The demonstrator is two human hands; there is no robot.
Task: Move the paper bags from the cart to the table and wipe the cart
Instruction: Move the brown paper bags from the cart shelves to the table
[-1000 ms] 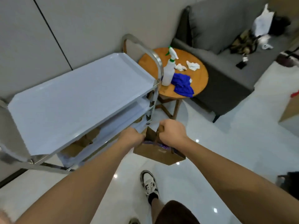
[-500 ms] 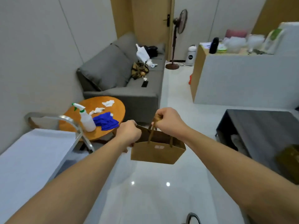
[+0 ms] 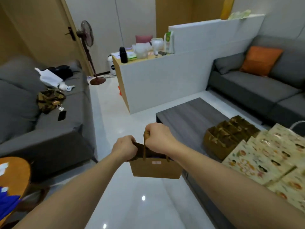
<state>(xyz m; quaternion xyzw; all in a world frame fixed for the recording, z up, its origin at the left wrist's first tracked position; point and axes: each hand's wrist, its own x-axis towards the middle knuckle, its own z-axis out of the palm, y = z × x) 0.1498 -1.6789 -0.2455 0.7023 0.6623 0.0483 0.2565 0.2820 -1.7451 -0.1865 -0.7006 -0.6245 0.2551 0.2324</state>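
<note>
The cart has been left behind and the view has been turned toward the dark low surface (image 3: 189, 116), so the brown paper bag (image 3: 155, 169) is nearly delivered (other bags already sit there). Its handle is gripped by the right hand (image 3: 158, 136), fingers curled tight. Its rim is pinched by the left hand (image 3: 125, 148). The bag is held in the air, just beside the surface's near corner.

Matt brown paper bag (image 3: 155, 169), glossy white floor (image 3: 132, 204) (light glints), matt grey wood-grain table (image 3: 189, 116), grey cloth sofa (image 3: 54, 129)
</note>
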